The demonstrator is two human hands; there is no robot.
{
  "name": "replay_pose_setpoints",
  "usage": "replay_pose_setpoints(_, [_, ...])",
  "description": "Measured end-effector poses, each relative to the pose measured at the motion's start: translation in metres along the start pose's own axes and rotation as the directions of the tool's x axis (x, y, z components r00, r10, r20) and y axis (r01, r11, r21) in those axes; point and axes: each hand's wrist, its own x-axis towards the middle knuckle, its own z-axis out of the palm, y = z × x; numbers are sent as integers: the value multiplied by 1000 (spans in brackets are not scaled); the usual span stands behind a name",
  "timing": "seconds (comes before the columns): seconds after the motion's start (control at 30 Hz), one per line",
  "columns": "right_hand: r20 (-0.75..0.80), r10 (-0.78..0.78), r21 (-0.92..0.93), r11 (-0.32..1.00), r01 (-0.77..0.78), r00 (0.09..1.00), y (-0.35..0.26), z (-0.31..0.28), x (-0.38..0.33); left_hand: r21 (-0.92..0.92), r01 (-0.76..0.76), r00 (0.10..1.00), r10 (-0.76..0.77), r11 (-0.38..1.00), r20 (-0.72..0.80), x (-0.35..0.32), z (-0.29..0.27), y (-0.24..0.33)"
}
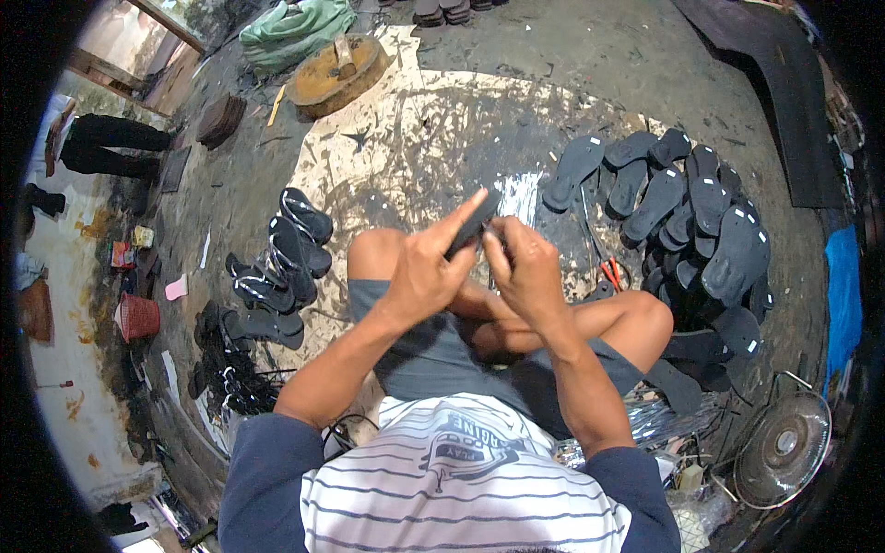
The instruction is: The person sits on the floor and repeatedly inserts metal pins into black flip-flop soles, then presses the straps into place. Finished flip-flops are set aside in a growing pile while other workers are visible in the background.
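My left hand (431,267) is closed around a black sandal sole (474,224), held on edge above my crossed legs with the index finger stretched along it. Right beside the sole, my right hand (527,265) has its thumb and fingers pinched together at the sole's near side. Whatever lies between those fingertips is too small to make out. Silvery strips (522,195) lie on the floor mat just beyond my hands. A tool with red handles (610,271) rests near my right knee, its long thin end pointing away from me.
Many loose black soles (659,205) are heaped on the right. Several strapped sandals (297,241) lie to the left, beside a tangle of black straps (241,376). A fan (784,447) stands at lower right. Farther off are a round wooden block (337,78) and a green sack (293,35).
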Motion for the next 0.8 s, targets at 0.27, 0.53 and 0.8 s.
replay_pose_setpoints(0.27, [19,-18,-54,998,19,1000,-7,-7,12,-3,16,999,-16,1000,-33,1,4,4])
replay_pose_setpoints(0.53, [-74,-36,21,999,38,997,-8,-2,16,-3,-15,999,14,1000,-41,4,1,3])
replay_pose_setpoints(0.8, [-47,-142,-94,986,137,989,-19,-24,17,-678,264,964,-196,685,177,12,-19,-45])
